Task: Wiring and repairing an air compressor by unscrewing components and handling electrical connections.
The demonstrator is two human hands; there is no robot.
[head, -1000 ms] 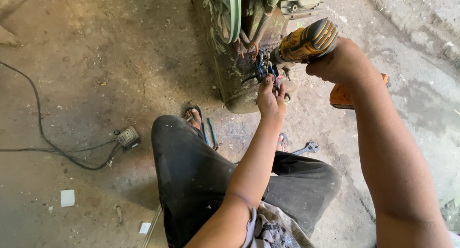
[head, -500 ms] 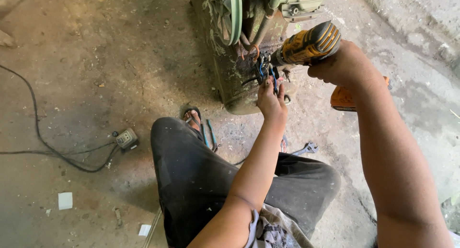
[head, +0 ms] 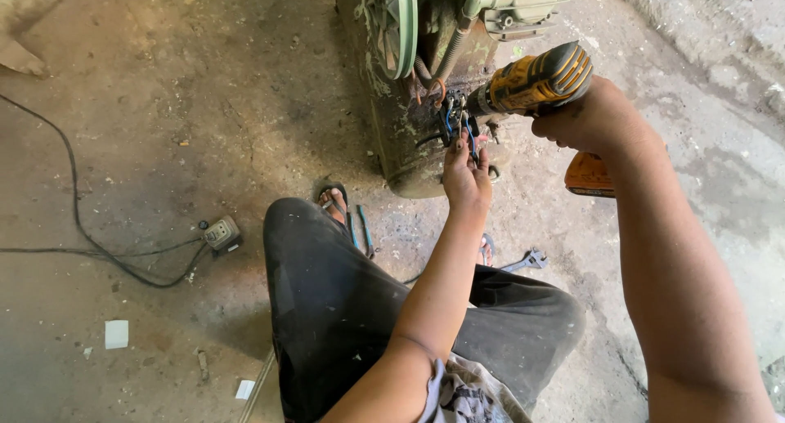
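My right hand (head: 590, 116) grips a yellow and black cordless drill (head: 536, 81), its tip pointed left at a cluster of blue and dark wires (head: 456, 120) on an old green machine (head: 425, 55). My left hand (head: 466, 176) reaches up to those wires and pinches them with its fingertips just below the drill's tip. I squat in front of the machine in dark trousers (head: 343, 308), and a sandalled foot (head: 334, 201) shows by the machine's base.
A wrench (head: 527, 261) lies on the concrete floor (head: 163, 104) to the right of my knee, and a blue-handled tool (head: 365, 231) lies beside my foot. A black cable (head: 78, 219) runs to a small socket box (head: 221, 233) at left. Paper scraps (head: 116, 334) lie nearby.
The drill has edged slightly toward the wires and my left hand has stayed on them. The view has shifted a little.
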